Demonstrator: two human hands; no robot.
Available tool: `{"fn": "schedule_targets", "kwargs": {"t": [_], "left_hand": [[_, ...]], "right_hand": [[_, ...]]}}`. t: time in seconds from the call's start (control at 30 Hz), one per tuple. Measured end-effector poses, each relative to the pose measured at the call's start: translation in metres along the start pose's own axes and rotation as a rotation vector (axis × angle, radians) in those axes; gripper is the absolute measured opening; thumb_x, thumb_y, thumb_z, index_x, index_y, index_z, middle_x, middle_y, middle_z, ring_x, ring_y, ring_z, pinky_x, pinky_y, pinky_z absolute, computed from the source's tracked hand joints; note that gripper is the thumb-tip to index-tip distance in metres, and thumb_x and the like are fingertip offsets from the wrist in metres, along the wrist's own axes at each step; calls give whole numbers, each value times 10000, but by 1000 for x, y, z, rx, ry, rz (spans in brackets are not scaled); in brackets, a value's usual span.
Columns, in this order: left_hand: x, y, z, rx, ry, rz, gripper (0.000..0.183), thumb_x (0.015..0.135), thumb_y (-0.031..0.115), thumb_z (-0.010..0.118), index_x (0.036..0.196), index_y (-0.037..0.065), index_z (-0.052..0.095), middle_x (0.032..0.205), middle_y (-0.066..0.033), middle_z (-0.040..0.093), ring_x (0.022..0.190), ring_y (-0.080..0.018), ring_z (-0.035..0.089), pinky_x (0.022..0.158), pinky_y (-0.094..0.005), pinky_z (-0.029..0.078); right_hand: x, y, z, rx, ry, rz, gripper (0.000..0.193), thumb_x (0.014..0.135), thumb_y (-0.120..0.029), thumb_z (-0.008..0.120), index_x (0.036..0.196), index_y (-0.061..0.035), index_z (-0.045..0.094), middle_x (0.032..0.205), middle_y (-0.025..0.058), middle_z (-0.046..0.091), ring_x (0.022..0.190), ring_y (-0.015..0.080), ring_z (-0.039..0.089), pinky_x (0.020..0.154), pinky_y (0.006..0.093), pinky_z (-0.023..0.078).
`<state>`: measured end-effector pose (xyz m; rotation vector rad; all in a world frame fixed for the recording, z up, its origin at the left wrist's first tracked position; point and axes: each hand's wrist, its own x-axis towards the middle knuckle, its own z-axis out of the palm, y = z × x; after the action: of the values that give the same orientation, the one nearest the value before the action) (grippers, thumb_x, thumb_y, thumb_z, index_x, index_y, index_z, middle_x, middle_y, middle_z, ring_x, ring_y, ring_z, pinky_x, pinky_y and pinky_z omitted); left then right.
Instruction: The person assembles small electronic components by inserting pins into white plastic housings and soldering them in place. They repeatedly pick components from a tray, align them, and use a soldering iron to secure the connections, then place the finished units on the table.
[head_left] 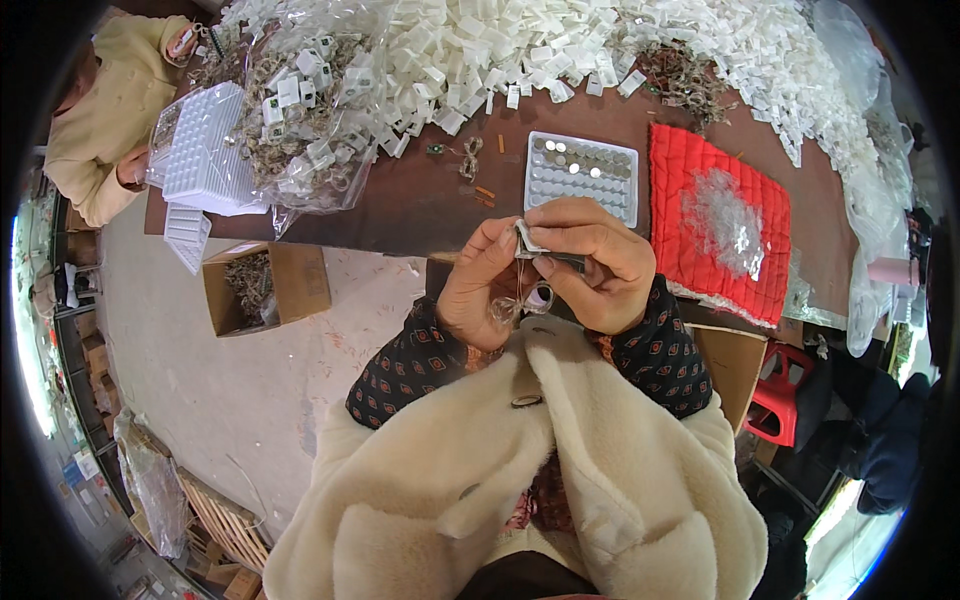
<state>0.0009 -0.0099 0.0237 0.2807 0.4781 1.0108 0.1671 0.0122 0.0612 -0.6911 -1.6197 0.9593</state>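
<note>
At the near table edge, chest-on to us, we have the small white-and-dark part (560,259) pinched from both sides: left hand (478,287) thumb and finger closed on the pale end, right hand (603,265) thumb and fingers closed around the dark side. No slack that we can see in either pinch. Thin wires (503,310) loop below it, between the palms; there's a round pale piece (540,297) by the right palm, can't tell what it is.

Risks, our read: wires look fine, so a tug or a loop caught on a finger could pull a joint loose. Squeezing with the part skewed could crack the white plastic or trap a wire. A slip this close to the edge could drop it onto the floor (290,385).

Surface: brown table (420,215). Ahead, a white tray (540,190) part-filled with silver discs (595,173); a knock would likely scatter them. Right of it, a red quilted pad (672,200) with clear plastic bits (722,222), light enough to drift if brushed. Back: big heap of white housings (600,50). Left: clear bag (300,130) of wired parts, beside stacked white trays (205,150).

Room: open cardboard box (302,283) on the floor, red stool (775,400) off right, co-worker (110,120) at the left end
</note>
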Motion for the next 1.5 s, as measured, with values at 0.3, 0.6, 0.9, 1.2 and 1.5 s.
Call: {"fn": "schedule_targets", "kwargs": {"t": [0.3,0.6,0.9,1.2,1.5], "left_hand": [[7,-5,-10,28,-91,152,149,971,150,622,1106,86,612,1098,-96,675,983,-224,659,925,-443,529],[3,1,-1,-167,-28,53,185,1021,181,548,1158,63,589,1052,-55,669,974,-158,645,776,-368,576],[0,-5,10,-157,30,28,202,1009,294,578,1121,126,588,951,-7,634,838,-105,607,685,-259,519],[10,-9,1,-79,-6,2,299,981,428,593,1079,145,587,857,52,548,729,-71,514,675,-263,499],[9,-10,25,6,343,-94,265,997,314,577,1015,54,625,767,-3,553,761,-111,499,623,-239,440]], "right_hand": [[-1,-12,9,126,261,475,171,901,44,656,1067,26,693,992,87,704,845,99,663,731,223,549],[4,3,-2,-4,7,34,276,748,123,699,997,5,706,1076,143,678,987,248,669,853,330,525],[6,0,6,-170,59,-110,263,731,159,641,955,29,684,1030,150,654,964,260,661,824,344,523],[-3,9,-3,-236,-12,-127,262,792,102,706,1036,9,688,1113,146,667,984,285,659,863,356,518],[-47,-13,-33,-394,56,210,322,847,24,698,1164,-30,690,1078,153,688,941,290,665,788,345,542]]}}
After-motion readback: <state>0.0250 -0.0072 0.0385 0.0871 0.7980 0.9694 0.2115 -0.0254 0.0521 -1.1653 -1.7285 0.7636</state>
